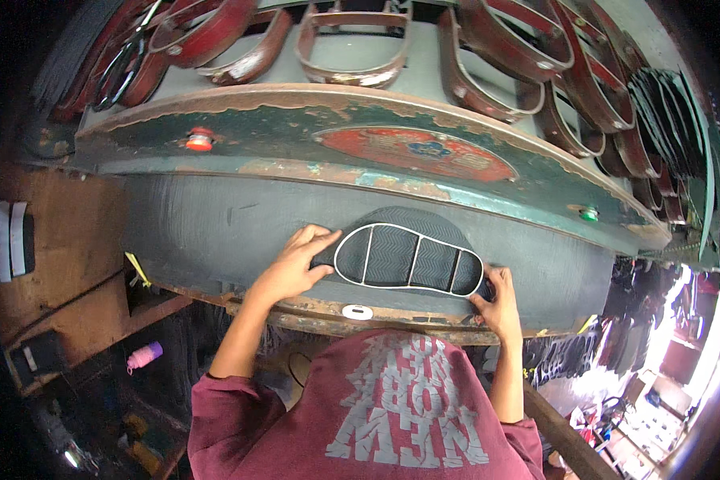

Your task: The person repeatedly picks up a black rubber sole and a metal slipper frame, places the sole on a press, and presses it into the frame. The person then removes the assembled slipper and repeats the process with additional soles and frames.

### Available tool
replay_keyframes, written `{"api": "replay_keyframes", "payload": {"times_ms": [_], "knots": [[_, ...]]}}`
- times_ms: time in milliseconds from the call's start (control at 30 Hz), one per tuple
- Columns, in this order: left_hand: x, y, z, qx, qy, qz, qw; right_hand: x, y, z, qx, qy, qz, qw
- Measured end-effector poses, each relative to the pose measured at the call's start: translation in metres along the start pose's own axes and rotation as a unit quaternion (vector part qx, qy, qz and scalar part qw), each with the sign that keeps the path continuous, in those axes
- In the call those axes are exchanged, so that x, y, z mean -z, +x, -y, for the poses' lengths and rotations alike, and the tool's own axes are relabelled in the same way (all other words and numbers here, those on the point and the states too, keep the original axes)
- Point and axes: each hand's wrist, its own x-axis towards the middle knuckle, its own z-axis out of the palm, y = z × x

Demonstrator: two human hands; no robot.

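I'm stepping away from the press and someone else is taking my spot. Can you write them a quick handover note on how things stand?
Left hand: flat on the heel end of the sole-shaped cutting frame.
Right hand: gripping the frame's toe end.
Frame lies on a dark ribbed sheet on the press bed, under the green press head.
Done: frame set on the sheet.
Left: no cut-out piece visible yet.
Spare red frames sit on top.

Two hands rest on the press bed: the left hand [290, 268] and the right hand [498, 300], either side of one sole-shaped cutting die [408, 260]. Above that die, the press head carries one red button [199, 141] and one green button [589, 214]. One pink bottle [144, 356] stands lower left of it.
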Motion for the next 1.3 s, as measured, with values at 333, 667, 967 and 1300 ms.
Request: {"api": "replay_keyframes", "payload": {"times_ms": [333, 667, 967, 1300], "knots": [[0.125, 0.010, -0.043, -0.192, 0.279, -0.583, 0.739, 0.127, 0.042, 0.037, 0.187, -0.109, -0.572, 0.791], [0.136, -0.022, -0.010, -0.244, 0.380, -0.707, 0.545, 0.137, 0.041, 0.010, 0.291, -0.111, -0.701, 0.641], [0.095, -0.074, -0.008, -0.215, 0.393, -0.731, 0.515, 0.109, -0.015, -0.004, 0.305, -0.121, -0.713, 0.619], [0.094, -0.072, -0.010, -0.208, 0.384, -0.739, 0.514, 0.110, -0.016, -0.006, 0.321, -0.116, -0.704, 0.623]]}}
